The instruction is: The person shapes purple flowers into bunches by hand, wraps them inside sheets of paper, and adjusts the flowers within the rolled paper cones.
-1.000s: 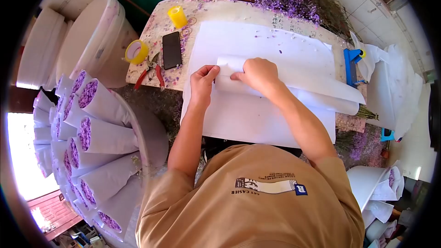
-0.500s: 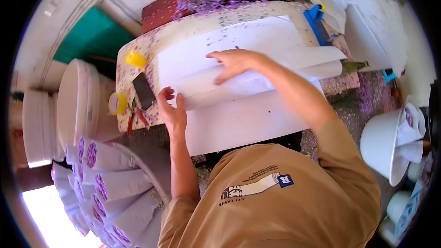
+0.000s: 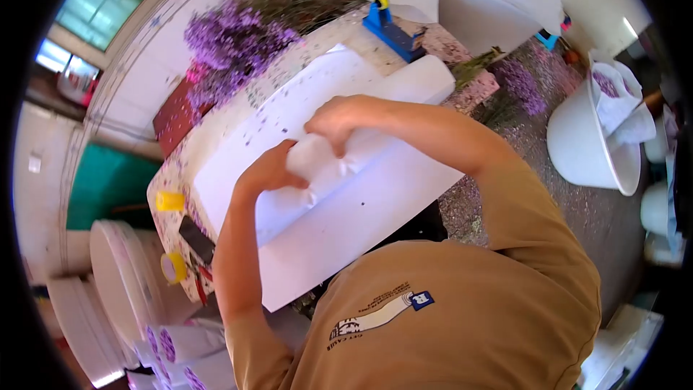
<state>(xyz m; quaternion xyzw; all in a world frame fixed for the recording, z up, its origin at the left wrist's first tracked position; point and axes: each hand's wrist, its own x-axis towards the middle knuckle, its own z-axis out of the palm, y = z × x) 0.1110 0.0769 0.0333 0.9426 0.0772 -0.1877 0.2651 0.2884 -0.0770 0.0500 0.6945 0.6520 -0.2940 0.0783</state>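
Note:
A white paper wrap (image 3: 415,88), rolled around a bunch, lies slantwise on the work table. Green stems (image 3: 475,67) stick out of its right end; whatever else is inside is hidden. My left hand (image 3: 270,169) grips the left part of the wrap, with thumb and fingers curled around the paper. Just to the right, my right hand (image 3: 339,121) clasps the same wrap, bunching the paper. Beneath it, a flat white sheet (image 3: 238,162) carries scattered petals. Another part of the paper (image 3: 354,227) reaches over the table's near edge.
Purple flowers (image 3: 231,54) lie at the back edge. A blue tape dispenser (image 3: 393,30) stands at the far right. On the left are yellow tape rolls (image 3: 170,201), a phone (image 3: 196,238) and red-handled pliers (image 3: 200,282). A white tub (image 3: 588,137) holds wrapped bunches.
My left hand has gone from open at the wrap's end to gripping it. My right hand has closed on the paper beside it. The camera view has turned.

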